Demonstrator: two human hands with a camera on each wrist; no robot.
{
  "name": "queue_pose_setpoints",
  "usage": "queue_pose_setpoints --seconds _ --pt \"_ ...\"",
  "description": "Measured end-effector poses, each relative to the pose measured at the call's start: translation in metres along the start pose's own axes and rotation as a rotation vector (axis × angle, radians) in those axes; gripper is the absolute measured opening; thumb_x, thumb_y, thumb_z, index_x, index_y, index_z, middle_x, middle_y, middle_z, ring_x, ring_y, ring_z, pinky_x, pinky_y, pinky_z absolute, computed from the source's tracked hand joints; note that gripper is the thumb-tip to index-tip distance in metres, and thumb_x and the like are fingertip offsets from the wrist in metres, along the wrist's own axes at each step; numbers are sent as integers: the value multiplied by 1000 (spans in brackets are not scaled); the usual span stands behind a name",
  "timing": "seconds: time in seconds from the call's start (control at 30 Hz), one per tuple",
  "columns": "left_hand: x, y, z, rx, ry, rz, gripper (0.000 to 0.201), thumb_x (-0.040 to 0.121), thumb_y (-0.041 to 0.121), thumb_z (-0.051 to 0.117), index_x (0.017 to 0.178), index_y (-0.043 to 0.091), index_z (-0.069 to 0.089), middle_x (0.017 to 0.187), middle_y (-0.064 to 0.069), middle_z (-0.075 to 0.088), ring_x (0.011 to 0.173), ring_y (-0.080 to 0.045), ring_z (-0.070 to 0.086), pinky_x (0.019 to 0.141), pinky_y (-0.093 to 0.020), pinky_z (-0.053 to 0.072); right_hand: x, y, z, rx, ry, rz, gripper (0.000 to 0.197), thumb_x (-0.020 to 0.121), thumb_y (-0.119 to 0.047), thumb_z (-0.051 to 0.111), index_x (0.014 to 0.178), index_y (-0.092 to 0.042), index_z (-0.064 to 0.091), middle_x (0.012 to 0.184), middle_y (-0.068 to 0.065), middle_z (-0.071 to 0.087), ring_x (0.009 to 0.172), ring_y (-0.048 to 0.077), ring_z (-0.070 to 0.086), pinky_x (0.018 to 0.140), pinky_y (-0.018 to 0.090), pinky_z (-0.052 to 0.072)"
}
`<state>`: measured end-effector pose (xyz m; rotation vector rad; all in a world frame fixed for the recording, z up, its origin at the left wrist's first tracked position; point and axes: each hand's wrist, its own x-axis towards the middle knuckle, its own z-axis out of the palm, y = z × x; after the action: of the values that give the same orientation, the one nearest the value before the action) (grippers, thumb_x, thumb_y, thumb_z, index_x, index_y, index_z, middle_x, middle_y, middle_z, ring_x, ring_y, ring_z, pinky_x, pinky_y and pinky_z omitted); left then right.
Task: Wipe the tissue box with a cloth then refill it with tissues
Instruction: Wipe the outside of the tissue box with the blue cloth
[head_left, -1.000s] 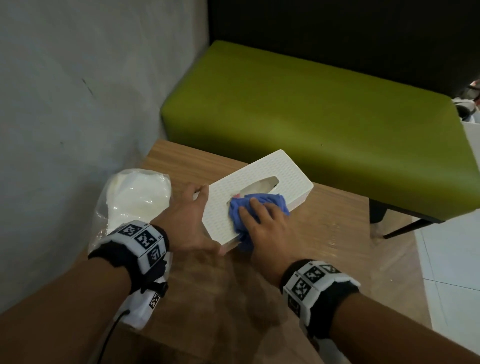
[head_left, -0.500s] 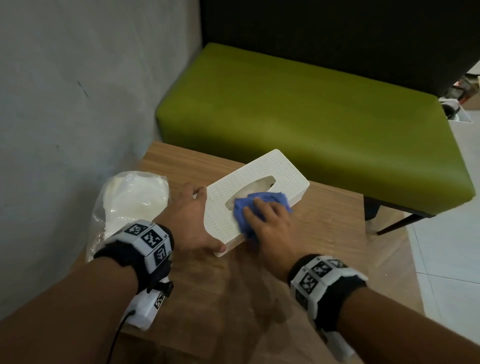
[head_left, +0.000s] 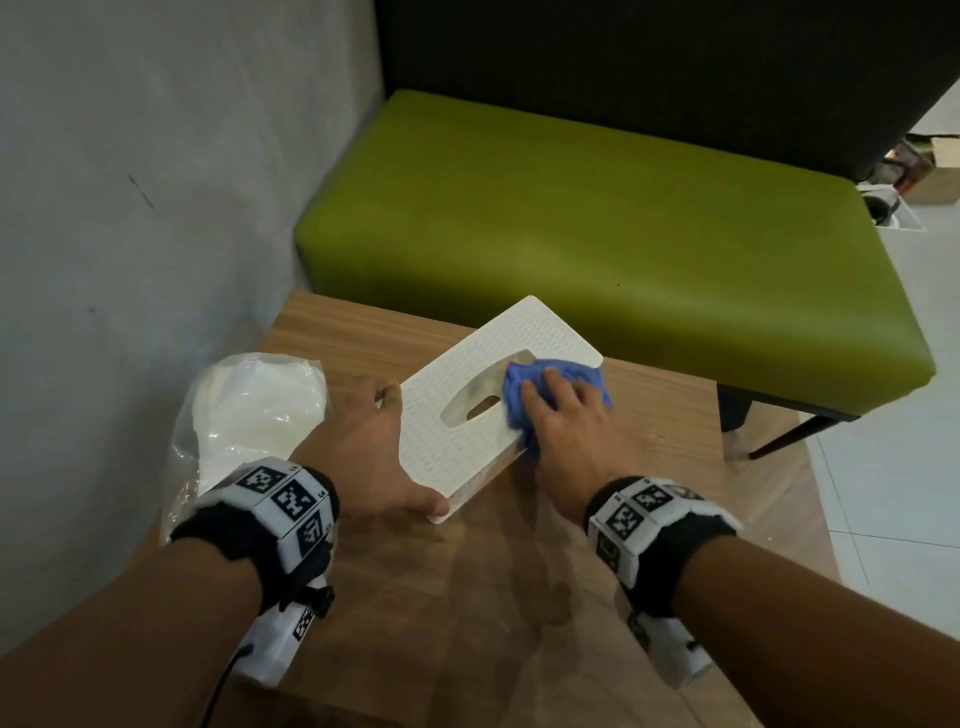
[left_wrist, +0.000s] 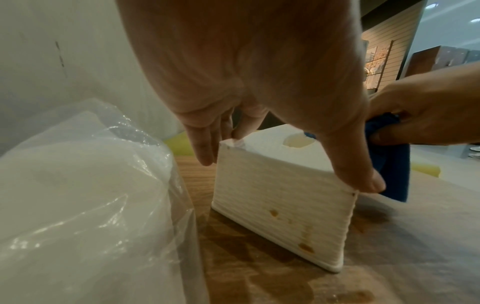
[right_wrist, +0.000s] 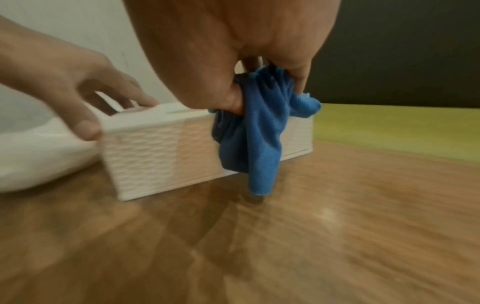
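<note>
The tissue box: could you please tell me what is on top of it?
A blue cloth held by the right hand lies on the tissue box, covering part of its opening; the box's contents stay hidden.

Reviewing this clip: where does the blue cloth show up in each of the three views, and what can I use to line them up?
Head: blue cloth right of centre, under the right hand on the tissue box.
Left wrist: cloth at right, behind the thumb.
Right wrist: cloth at centre, hanging down the box side.
Shared landmark: the white tissue box.
</note>
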<state>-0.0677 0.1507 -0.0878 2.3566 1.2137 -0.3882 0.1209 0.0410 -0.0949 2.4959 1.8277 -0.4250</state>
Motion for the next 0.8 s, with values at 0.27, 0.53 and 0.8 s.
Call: queue_pose_setpoints --seconds 0.27,0.53,0.8 --pt "-3 -2 1 -71 17 4 142 46 72 81 153 9 13 157 -5 16 140 -24 33 110 -35 40 -29 -34 17 -47 -45 -391 56 93 -26 55 147 -17 40 153 16 37 134 39 42 106 53 41" --pt "-5 0 1 22 -32 -20 139 51 75 78 154 12 8 160 -2 9 144 -23 28 114 -38 38 23 45 -9 36 43 103 74 86 -21 64 151 -20 29 159 13 22 137 40 30 111 46 32" --pt "-11 7 5 206 12 64 146 50 94 54 154 15 -11 163 -9 -2 149 -30 14 121 -44 21 35 40 0 234 64 191 78 84 -19 68 151 -21 27 160 12 16 138 37 31 109 41 36"
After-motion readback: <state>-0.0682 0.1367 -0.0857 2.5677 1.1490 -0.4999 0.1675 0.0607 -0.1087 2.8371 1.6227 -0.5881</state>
